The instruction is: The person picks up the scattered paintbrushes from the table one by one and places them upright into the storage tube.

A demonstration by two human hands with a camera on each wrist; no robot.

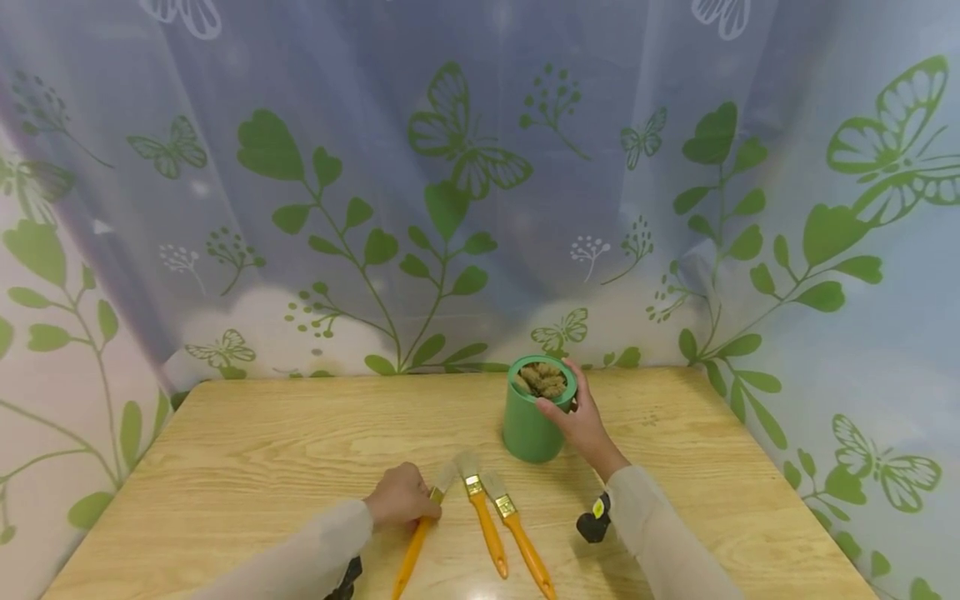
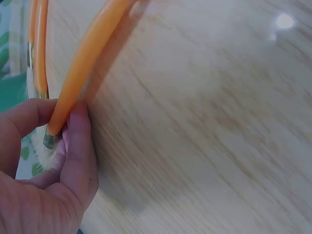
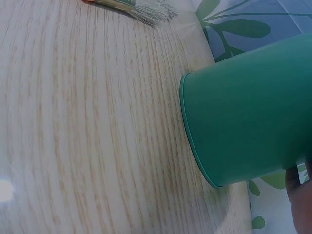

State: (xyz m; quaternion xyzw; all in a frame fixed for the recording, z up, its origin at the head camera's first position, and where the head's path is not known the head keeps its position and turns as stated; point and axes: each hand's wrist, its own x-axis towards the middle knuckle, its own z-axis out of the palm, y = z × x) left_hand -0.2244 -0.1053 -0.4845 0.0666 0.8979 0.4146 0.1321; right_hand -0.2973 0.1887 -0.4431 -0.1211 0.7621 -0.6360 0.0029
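My left hand [image 1: 402, 494] pinches a paintbrush [image 1: 413, 553] between thumb and fingers, close to its gold ferrule. In the left wrist view its orange handle [image 2: 87, 58] slants up and away from the fingertips, and the pale bristles show past the hand. To the right lie two similar brushes, a middle paintbrush [image 1: 488, 533] and a right-hand paintbrush [image 1: 529, 553], bristles pointing away from me. My right hand [image 1: 585, 421] grips the upper right side of a green canister [image 1: 531, 435], thumb at the rim. Fuzzy brown material [image 1: 542, 381] shows inside the canister.
The wooden table [image 1: 300, 433] meets a curtain [image 1: 345, 208] printed with green leaves and butterflies at its back edge. More of this cloth hangs at both sides. A black wrist camera [image 1: 593, 521] sits beneath the right sleeve [image 1: 660, 533].
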